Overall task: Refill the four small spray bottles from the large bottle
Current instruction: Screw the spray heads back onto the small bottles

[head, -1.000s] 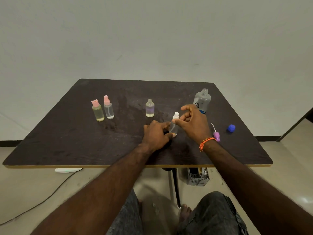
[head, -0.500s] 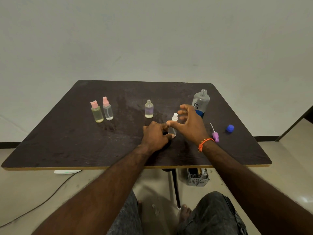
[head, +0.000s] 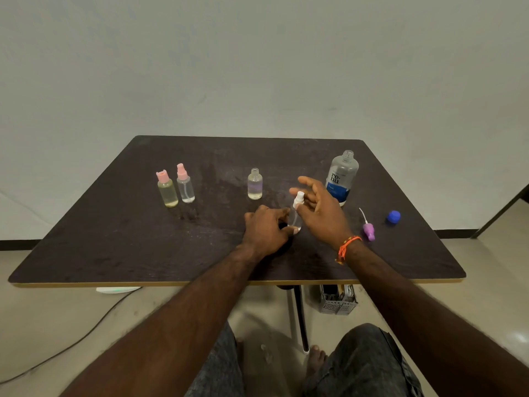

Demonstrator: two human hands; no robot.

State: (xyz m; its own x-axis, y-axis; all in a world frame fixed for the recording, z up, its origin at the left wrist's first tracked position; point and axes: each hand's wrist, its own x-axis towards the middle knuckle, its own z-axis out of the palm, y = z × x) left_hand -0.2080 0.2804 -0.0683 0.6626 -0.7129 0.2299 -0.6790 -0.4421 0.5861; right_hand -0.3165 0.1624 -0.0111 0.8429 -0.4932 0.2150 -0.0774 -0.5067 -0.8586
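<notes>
Dark table [head: 114, 247], holding: one small clear spray bottle with white spray top [head: 297, 209], upright near the front centre, gripped round its body by the left hand [head: 266, 229], fingers curled about it. Right hand [head: 320, 209] just beside the white top, fingers spread and loose, holding nothing; orange wristband [head: 345, 247] on that wrist. Large bottle [head: 342, 176], uncapped, upright behind the right hand. Uncapped small bottle [head: 254, 184], upright at centre. Two pink-topped small bottles at left, one yellowish [head: 167, 190], one clear [head: 185, 184], side by side. Purple spray head [head: 368, 229] and blue cap [head: 394, 216] lying at right, apart.
</notes>
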